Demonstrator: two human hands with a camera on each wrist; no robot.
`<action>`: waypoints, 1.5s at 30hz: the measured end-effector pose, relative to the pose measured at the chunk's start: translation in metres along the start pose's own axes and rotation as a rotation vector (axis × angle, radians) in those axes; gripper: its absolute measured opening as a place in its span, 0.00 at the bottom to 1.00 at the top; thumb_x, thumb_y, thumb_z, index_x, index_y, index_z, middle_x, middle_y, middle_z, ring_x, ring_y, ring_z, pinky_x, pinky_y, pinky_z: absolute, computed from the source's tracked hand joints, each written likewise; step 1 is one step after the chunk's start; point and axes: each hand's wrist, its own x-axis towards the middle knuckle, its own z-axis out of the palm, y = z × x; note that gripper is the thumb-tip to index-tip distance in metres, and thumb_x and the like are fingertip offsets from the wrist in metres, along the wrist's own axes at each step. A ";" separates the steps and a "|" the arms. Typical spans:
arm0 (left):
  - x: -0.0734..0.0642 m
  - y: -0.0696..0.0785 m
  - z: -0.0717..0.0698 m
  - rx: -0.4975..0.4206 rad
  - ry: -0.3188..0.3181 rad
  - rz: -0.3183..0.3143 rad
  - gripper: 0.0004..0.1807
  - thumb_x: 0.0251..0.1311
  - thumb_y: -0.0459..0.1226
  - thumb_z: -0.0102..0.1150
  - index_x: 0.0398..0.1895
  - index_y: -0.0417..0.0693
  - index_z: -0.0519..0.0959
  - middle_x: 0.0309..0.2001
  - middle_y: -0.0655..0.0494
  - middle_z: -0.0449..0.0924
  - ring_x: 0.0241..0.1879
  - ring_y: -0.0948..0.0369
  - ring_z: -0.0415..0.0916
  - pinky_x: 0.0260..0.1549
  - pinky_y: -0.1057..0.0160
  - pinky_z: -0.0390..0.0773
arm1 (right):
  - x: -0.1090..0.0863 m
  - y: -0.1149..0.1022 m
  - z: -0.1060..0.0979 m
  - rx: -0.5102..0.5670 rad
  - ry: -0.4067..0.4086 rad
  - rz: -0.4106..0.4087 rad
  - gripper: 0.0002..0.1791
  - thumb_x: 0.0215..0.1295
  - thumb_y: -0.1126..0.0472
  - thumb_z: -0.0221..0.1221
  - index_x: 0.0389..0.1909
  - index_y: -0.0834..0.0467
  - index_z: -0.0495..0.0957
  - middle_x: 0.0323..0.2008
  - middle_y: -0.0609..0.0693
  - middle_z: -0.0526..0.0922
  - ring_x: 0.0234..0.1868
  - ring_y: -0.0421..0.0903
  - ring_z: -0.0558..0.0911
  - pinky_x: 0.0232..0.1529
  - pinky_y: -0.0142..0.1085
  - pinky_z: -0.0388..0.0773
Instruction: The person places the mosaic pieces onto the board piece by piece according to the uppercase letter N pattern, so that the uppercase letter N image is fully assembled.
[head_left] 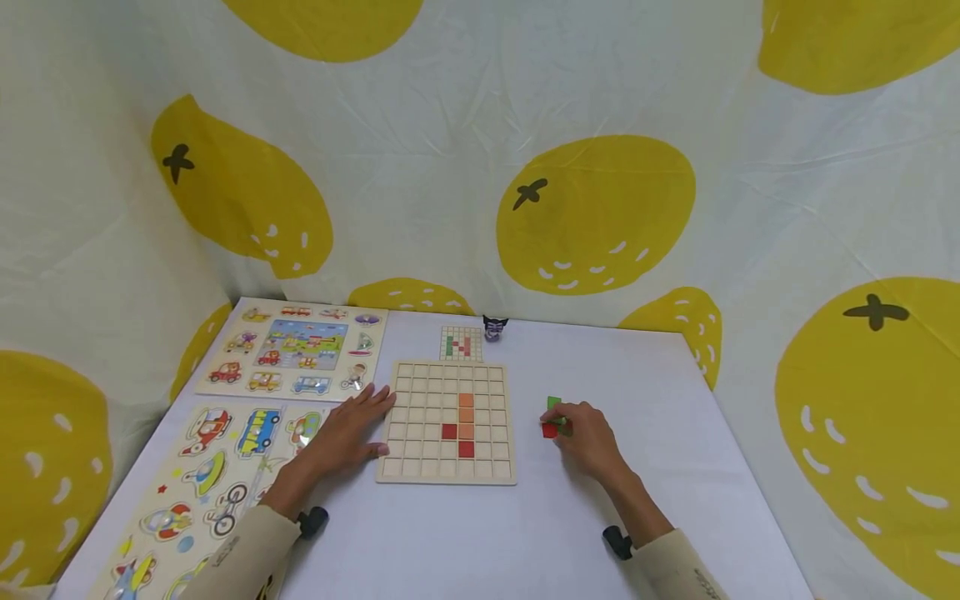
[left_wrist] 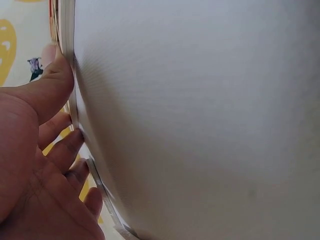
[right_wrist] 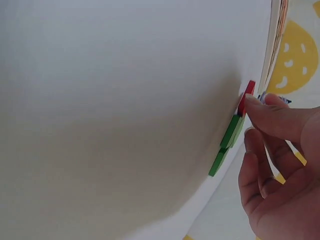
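Though only partly visible, green tiles [head_left: 553, 402]

A: Here's the white-covered table [head_left: 637, 358], grid board [head_left: 429, 450] flat at the clock's centre!

B: And at twelve, the little pattern card [head_left: 461, 343]! Small dark figurine [head_left: 492, 330] at one!

A: Three o'clock, green tiles [head_left: 553, 402] with a red tile [head_left: 550, 432] beside them!

B: Over at ten, a picture board [head_left: 287, 383]; past eight, a vehicle board [head_left: 171, 567]!

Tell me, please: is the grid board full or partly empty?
Partly empty: the grid board holds five coloured squares; other cells look bare.
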 end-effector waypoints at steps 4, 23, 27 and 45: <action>-0.001 0.002 -0.001 -0.007 -0.005 -0.005 0.49 0.59 0.43 0.78 0.82 0.46 0.64 0.83 0.46 0.60 0.85 0.38 0.49 0.78 0.29 0.55 | 0.002 0.003 -0.002 -0.010 -0.012 0.017 0.19 0.57 0.73 0.74 0.44 0.49 0.91 0.40 0.48 0.87 0.42 0.47 0.78 0.40 0.37 0.77; 0.001 0.001 0.001 0.015 -0.016 -0.021 0.49 0.60 0.43 0.77 0.83 0.47 0.64 0.84 0.46 0.60 0.85 0.39 0.48 0.78 0.28 0.55 | 0.009 -0.007 0.003 -0.055 -0.088 -0.013 0.16 0.57 0.67 0.78 0.46 0.50 0.92 0.40 0.46 0.87 0.47 0.48 0.78 0.50 0.44 0.81; 0.002 0.000 0.001 0.021 -0.022 -0.026 0.49 0.61 0.43 0.77 0.83 0.47 0.63 0.84 0.46 0.59 0.85 0.39 0.47 0.78 0.29 0.55 | 0.010 -0.008 0.001 -0.064 -0.103 -0.002 0.14 0.56 0.67 0.78 0.41 0.50 0.91 0.36 0.46 0.85 0.46 0.47 0.77 0.50 0.44 0.79; 0.001 0.002 0.000 0.015 -0.029 -0.031 0.50 0.60 0.44 0.77 0.83 0.48 0.63 0.84 0.46 0.59 0.85 0.39 0.47 0.78 0.28 0.54 | 0.006 -0.005 0.002 0.025 -0.071 0.036 0.12 0.53 0.62 0.81 0.30 0.50 0.86 0.25 0.45 0.78 0.34 0.44 0.75 0.37 0.37 0.70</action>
